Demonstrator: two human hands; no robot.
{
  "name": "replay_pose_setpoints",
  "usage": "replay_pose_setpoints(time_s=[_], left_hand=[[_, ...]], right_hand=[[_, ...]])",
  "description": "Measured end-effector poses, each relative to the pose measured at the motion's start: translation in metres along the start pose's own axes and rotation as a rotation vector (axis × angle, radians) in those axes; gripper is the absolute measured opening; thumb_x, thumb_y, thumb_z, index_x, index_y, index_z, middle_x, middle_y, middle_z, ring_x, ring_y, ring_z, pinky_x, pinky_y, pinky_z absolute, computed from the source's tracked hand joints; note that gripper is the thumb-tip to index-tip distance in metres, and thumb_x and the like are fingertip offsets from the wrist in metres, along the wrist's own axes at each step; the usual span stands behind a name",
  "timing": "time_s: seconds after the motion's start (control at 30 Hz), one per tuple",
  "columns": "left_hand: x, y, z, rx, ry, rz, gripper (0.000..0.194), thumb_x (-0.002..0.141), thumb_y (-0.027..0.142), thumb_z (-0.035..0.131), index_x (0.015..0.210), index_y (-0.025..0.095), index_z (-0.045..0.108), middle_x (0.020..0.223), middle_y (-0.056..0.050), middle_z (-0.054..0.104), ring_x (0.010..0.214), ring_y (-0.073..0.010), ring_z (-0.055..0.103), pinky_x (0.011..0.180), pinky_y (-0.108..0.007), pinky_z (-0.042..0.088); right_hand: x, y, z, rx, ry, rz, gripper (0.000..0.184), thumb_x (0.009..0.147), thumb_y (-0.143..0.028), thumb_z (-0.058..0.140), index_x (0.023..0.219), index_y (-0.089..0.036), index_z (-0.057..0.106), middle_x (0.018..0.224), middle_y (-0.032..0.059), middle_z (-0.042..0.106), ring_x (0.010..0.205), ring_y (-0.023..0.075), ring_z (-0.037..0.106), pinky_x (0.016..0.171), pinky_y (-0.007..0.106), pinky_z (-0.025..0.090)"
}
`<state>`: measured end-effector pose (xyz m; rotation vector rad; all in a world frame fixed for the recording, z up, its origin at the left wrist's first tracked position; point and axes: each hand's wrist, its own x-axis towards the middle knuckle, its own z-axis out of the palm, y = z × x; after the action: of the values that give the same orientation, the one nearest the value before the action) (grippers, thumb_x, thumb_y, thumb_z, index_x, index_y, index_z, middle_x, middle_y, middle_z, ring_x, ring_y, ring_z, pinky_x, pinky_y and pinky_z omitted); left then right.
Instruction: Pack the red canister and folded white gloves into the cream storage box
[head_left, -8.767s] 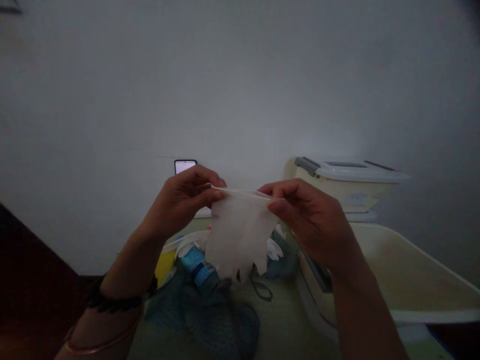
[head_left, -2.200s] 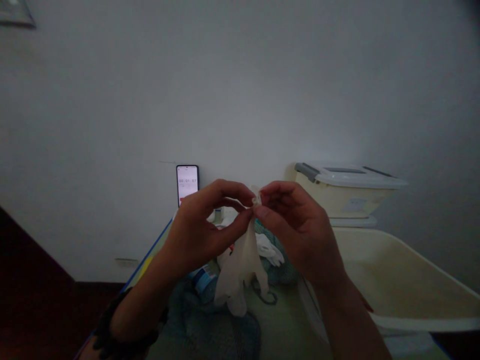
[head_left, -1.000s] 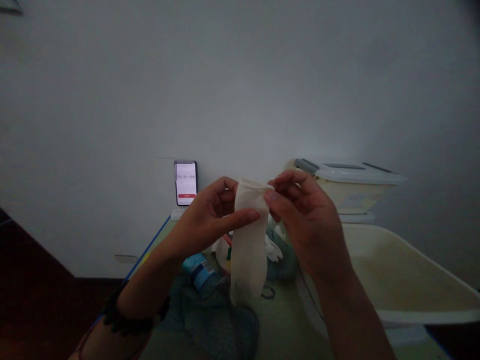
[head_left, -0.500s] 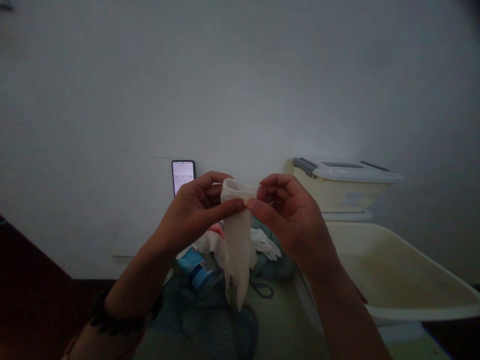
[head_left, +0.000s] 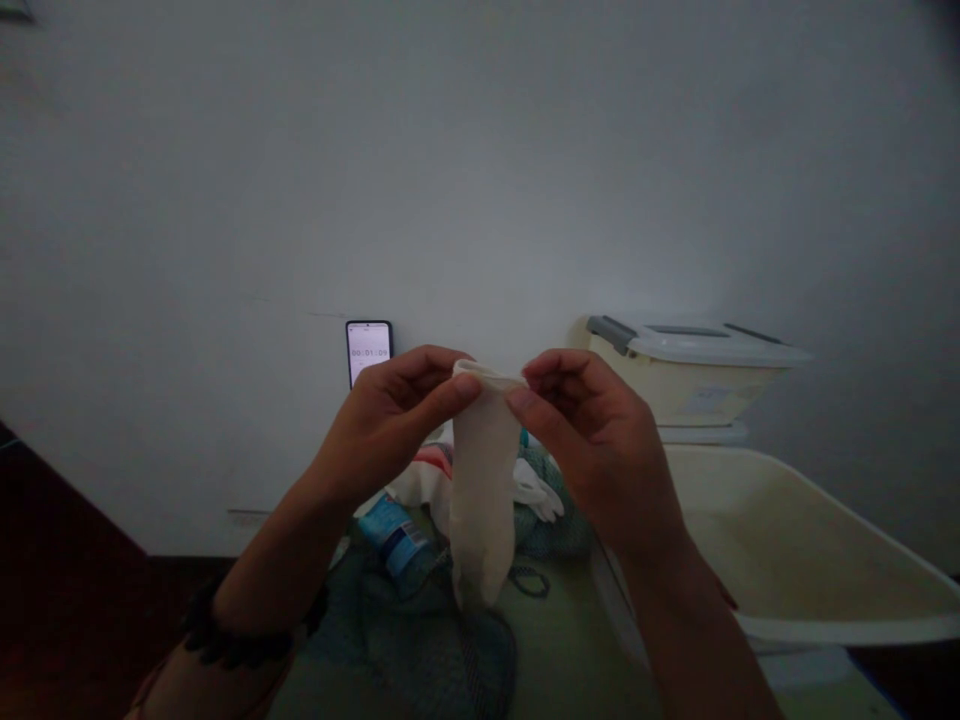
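Observation:
A white glove (head_left: 484,480) hangs cuff up in front of me, its lower end pointing down. My left hand (head_left: 405,405) pinches the left edge of the cuff between thumb and fingers. At the right edge, my right hand (head_left: 589,425) grips the same cuff in a similar pinch. The cuff's opening shows as a narrow slit between the two thumbs. Behind the hanging glove lies another white glove (head_left: 538,492), partly hidden. A blue printed packet (head_left: 394,535) sits below my left hand.
A phone (head_left: 370,352) showing a timer leans on the wall behind my left hand. Dark green mesh fabric (head_left: 405,640) covers part of the green surface (head_left: 570,650). To the right stand a large cream tub (head_left: 795,550) and a lidded box (head_left: 690,385).
The glove's cuff has been drawn wider and flatter, with my thumbs moving farther apart. Its body hangs straighter and broader.

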<state>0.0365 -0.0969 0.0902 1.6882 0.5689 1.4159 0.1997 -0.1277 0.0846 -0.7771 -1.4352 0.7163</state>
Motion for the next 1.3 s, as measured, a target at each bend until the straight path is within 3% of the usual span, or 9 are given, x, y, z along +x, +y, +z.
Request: replay_pose_setpoints(time_s=[0.2, 0.37, 0.47, 0.6, 0.73, 1.0, 1.3], left_hand=[[0.001, 0.001, 0.002, 0.088, 0.031, 0.023, 0.01, 0.079, 0.025, 0.065, 0.075, 0.016, 0.067, 0.068, 0.001, 0.066, 0.062, -0.0088, 0.059, 0.057, -0.017, 0.047], [0.0, 0.003, 0.005, 0.098, -0.005, 0.012, 0.009, 0.079, 0.022, 0.065, 0.074, 0.016, 0.067, 0.068, 0.001, 0.066, 0.061, -0.009, 0.059, 0.055, -0.017, 0.046], [-0.001, 0.002, 0.005, -0.026, -0.057, 0.022, 0.006, 0.08, 0.021, 0.064, 0.076, 0.016, 0.064, 0.068, 0.002, 0.063, 0.061, -0.0069, 0.057, 0.054, -0.014, 0.045], [-0.003, -0.003, 0.006, -0.266, -0.22, -0.009, 0.016, 0.078, 0.024, 0.068, 0.09, 0.018, 0.057, 0.073, 0.003, 0.061, 0.061, -0.0066, 0.058, 0.053, -0.014, 0.046], [-0.005, -0.007, 0.008, -0.225, -0.375, -0.155, 0.03, 0.071, 0.018, 0.073, 0.097, 0.018, 0.057, 0.079, 0.001, 0.065, 0.07, -0.0119, 0.063, 0.061, -0.02, 0.052], [-0.007, -0.011, 0.008, -0.084, -0.437, -0.317, 0.022, 0.068, 0.02, 0.075, 0.087, 0.018, 0.064, 0.082, -0.001, 0.071, 0.073, -0.0147, 0.067, 0.066, -0.023, 0.054], [-0.004, -0.018, 0.007, -0.291, -0.463, -0.494, 0.02, 0.076, 0.02, 0.07, 0.094, 0.014, 0.064, 0.076, -0.004, 0.074, 0.069, -0.0142, 0.069, 0.063, -0.023, 0.055]], right_hand=[[-0.001, -0.002, 0.001, -0.1, -0.059, 0.068, 0.031, 0.071, -0.036, 0.073, 0.09, -0.023, 0.052, 0.073, -0.006, 0.049, 0.065, 0.0074, 0.047, 0.055, 0.021, 0.04], [-0.002, -0.002, -0.001, -0.183, -0.152, 0.072, 0.019, 0.08, -0.039, 0.063, 0.087, -0.023, 0.054, 0.072, -0.0044, 0.05, 0.063, 0.0087, 0.044, 0.053, 0.023, 0.037], [-0.002, -0.003, -0.001, -0.167, -0.159, 0.038, 0.015, 0.084, -0.037, 0.058, 0.087, -0.023, 0.056, 0.077, -0.0023, 0.055, 0.067, 0.0101, 0.048, 0.057, 0.025, 0.039], [-0.003, -0.005, 0.0, -0.122, -0.093, 0.011, 0.013, 0.082, -0.033, 0.062, 0.084, -0.022, 0.057, 0.076, -0.002, 0.057, 0.068, 0.0104, 0.051, 0.057, 0.024, 0.041], [-0.002, -0.004, -0.002, -0.079, -0.054, -0.001, 0.013, 0.079, -0.032, 0.065, 0.084, -0.022, 0.058, 0.072, -0.0032, 0.056, 0.062, 0.0091, 0.051, 0.054, 0.022, 0.042], [0.001, -0.003, -0.002, -0.028, 0.052, -0.061, 0.013, 0.076, -0.029, 0.069, 0.081, -0.022, 0.06, 0.07, -0.004, 0.061, 0.06, 0.0083, 0.055, 0.052, 0.019, 0.046], [0.008, 0.002, -0.01, 0.063, 0.241, -0.091, 0.015, 0.074, -0.03, 0.07, 0.08, -0.021, 0.06, 0.067, -0.0043, 0.06, 0.057, 0.007, 0.055, 0.051, 0.018, 0.046]])
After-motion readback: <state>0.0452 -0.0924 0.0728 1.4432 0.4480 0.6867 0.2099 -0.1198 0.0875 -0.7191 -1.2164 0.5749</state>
